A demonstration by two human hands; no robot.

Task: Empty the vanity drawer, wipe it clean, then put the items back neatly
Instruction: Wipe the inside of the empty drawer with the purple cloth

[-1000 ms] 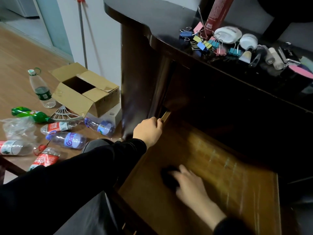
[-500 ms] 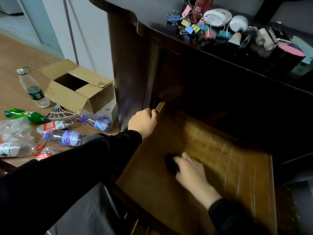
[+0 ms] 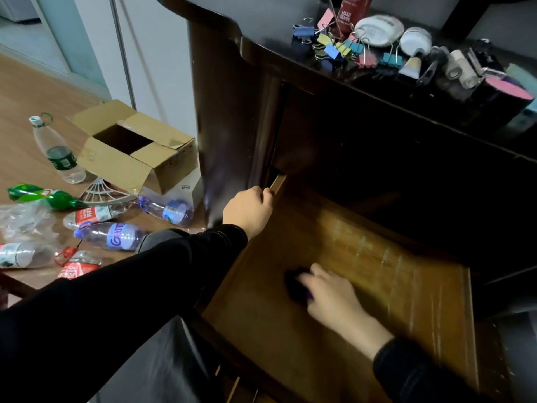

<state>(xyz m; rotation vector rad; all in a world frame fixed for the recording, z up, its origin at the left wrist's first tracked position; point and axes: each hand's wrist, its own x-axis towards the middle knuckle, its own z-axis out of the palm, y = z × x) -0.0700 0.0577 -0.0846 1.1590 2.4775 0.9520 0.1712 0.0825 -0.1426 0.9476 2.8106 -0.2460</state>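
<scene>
The wooden vanity drawer (image 3: 392, 274) stands pulled out, its brown bottom bare with pale streaks. My left hand (image 3: 250, 212) grips the drawer's left side rail near the cabinet. My right hand (image 3: 331, 292) presses a small dark cloth (image 3: 295, 283) onto the drawer bottom, left of centre; the hand is blurred. The removed items lie on the dark vanity top (image 3: 261, 27): several coloured binder clips (image 3: 338, 48), a white compact (image 3: 379, 30), a small tube (image 3: 411, 65), a red box (image 3: 353, 11) and a pink-topped item (image 3: 508, 88).
On the wooden floor at left lie an open cardboard box (image 3: 130, 146), several plastic bottles (image 3: 113, 235), one standing bottle (image 3: 56, 152), a green bottle (image 3: 43, 196) and a white fan-shaped piece (image 3: 100, 191). A metal pole (image 3: 122, 53) leans on the wall.
My right hand with the cloth has shifted slightly over the drawer bottom, staying near its left part. The left hand keeps its hold on the rail. The camera view has drifted.
</scene>
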